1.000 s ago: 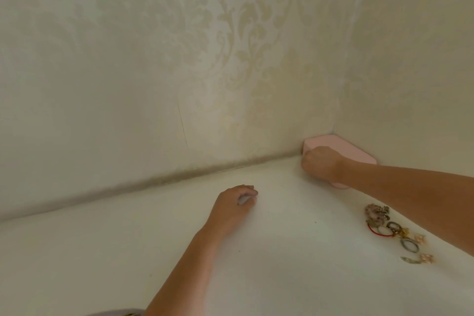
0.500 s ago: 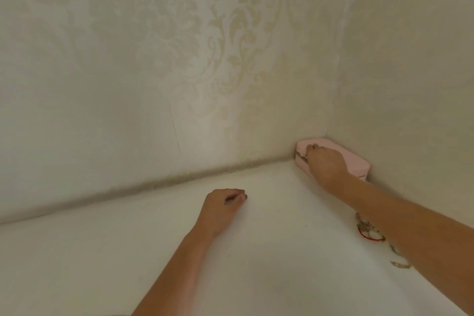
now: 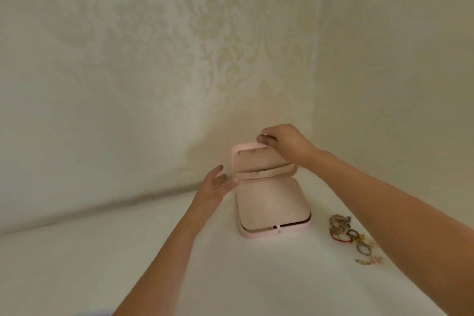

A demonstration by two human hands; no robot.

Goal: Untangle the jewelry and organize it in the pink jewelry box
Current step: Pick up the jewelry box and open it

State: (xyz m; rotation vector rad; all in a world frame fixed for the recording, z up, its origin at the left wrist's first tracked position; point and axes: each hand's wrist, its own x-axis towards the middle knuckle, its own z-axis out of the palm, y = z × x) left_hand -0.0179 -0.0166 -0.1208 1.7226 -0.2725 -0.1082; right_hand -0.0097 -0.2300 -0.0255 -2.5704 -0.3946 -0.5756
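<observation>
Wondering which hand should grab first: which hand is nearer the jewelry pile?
Right. The right hand grips the lid by its top edge, behind the jewelry pile; the left hand touches the lid's left edge, across the box from the pile.

Box (image 3: 274, 233): the outer shell is pink, smooth and matt, and looks like plastic or faux leather. Lining (image 3: 269, 202): beige, soft and velvety, cloth-like, with no shine. Jewelry (image 3: 355, 235): mostly metal in silver and gold tones, glossy. Its red loop (image 3: 336, 238) may be cord or elastic. Tabletop (image 3: 128, 251): white, smooth, matt. Wallpaper (image 3: 179, 46): cream damask pattern, lightly textured, with a faint sheen.
</observation>
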